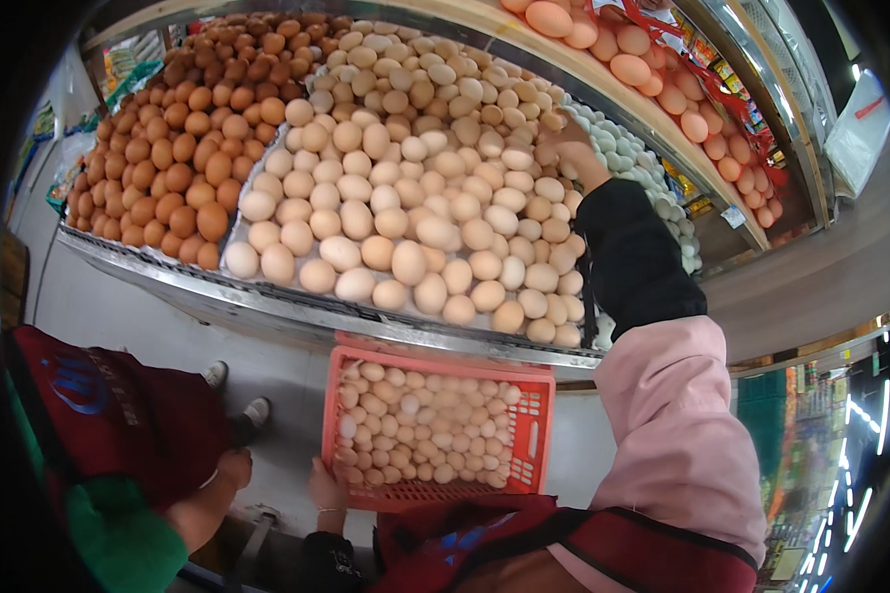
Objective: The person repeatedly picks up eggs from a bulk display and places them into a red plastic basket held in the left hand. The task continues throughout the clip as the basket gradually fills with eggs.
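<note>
My right hand [575,144] reaches over the right part of the display stand, on or just above the light brown eggs [415,193] beside the pale green ones; its fingers blend with the eggs, so whether it holds any cannot be told. At the left side of a red plastic crate [538,445] is my left hand [326,482], its fingers at the crate's wall and partly hidden. Many light eggs [423,422] fill most of the crate, which is in front of my body, below the stand's metal edge.
Dark brown eggs [170,163] lie on the stand's left part, pale green eggs [638,163] at its right. An upper shelf holds eggs in red netting [682,104]. Plastic bags [859,133] hang at the right. A co-worker's arm [208,504] is at the lower left.
</note>
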Motion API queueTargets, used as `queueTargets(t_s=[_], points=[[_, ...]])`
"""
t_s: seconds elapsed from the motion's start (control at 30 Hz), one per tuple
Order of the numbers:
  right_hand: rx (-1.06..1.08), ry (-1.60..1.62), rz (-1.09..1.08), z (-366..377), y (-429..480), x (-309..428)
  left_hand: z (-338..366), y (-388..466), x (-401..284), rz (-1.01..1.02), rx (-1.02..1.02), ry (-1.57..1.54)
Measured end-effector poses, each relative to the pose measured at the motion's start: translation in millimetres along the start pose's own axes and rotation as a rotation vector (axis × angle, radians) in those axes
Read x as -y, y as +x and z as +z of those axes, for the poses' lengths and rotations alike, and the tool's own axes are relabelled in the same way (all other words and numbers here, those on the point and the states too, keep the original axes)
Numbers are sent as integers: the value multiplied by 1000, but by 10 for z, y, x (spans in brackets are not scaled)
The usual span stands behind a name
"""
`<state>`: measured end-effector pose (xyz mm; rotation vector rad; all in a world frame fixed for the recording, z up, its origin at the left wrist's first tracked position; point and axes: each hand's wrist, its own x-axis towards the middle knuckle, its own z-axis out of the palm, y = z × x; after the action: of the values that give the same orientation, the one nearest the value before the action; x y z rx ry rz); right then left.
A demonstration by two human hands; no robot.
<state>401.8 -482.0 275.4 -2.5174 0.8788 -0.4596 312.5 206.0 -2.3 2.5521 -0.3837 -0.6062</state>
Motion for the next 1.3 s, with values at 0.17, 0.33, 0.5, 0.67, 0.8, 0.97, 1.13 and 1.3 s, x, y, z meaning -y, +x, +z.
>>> queueTargets(t_s=[0.17,0.33,0.5,0.67,0.8,0.97,1.13,1.3], points=[[48,-190,592,-943,51,-373,-10,139,-189,76,23,25],[258,424,49,-488,-1319,869,-38,33,-106,-28,41,97],[1074,1196,-136,-113,-3218,1129,74,101,-67,51,-33,64],[1211,854,341,1189,-4220,753,-40,75,-159,102,-79,40],[1280,673,506,2218,-4470,856,-47,49,-153,79,-83,53],[819,735,311,3474,-4741,1110,-92,69,-222,112,-113,41],[563,932,755,3785,-4749,1552,-113,69,-227,103,-86,61],[463,635,821,3918,-4816,1688,-90,64,-226,104,-85,53]])
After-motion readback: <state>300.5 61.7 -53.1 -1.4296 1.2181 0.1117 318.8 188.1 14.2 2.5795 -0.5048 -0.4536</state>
